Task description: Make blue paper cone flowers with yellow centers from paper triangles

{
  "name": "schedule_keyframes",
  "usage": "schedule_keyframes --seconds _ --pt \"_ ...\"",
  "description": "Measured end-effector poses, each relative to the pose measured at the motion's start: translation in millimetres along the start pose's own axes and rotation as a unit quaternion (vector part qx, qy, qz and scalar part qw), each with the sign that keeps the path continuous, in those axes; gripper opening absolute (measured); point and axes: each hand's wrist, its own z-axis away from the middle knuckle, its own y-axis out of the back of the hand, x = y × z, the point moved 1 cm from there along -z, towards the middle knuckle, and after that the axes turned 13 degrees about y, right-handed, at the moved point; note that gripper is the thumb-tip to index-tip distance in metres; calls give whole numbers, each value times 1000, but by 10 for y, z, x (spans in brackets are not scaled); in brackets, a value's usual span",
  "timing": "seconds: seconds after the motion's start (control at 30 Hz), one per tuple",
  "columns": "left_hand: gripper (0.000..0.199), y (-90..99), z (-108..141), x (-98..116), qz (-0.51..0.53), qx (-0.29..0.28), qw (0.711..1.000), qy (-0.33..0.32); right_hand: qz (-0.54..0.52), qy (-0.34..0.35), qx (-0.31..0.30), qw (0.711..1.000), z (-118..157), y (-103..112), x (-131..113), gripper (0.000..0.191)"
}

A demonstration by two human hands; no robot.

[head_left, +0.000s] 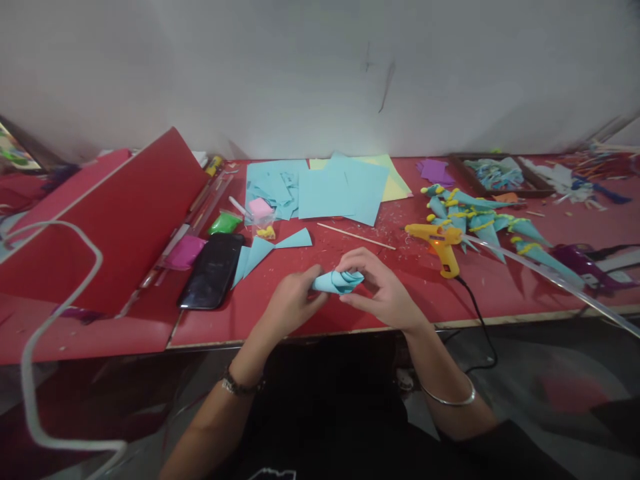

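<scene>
A rolled blue paper cone (336,283) lies sideways between my two hands, above the front part of the red table. My left hand (295,298) pinches its narrow end between thumb and fingers. My right hand (377,287) curls around the wide, layered end, its fingertips and thumb on the paper's edges. Just beyond my hands a thin wooden stick (356,236) rests on the table. Left of them lie flat blue paper pieces (260,255), cut in fan and triangle shapes.
A yellow glue gun (440,245) with a clear glue stick stands to the right, its cord over the table edge. Behind it are several finished blue cones (484,223) with yellow trim. Blue sheets (325,193), a black phone (212,270) and a red board (125,227) sit back and left.
</scene>
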Motion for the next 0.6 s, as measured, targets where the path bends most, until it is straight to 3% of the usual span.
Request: schedule_keyframes --seconds 0.33,0.6 --pt "6 -6 5 15 -38 33 999 -12 2 -17 9 1000 -14 -10 -55 16" --pt "8 -33 -5 6 -27 22 999 -39 -49 -30 -40 998 5 6 9 18"
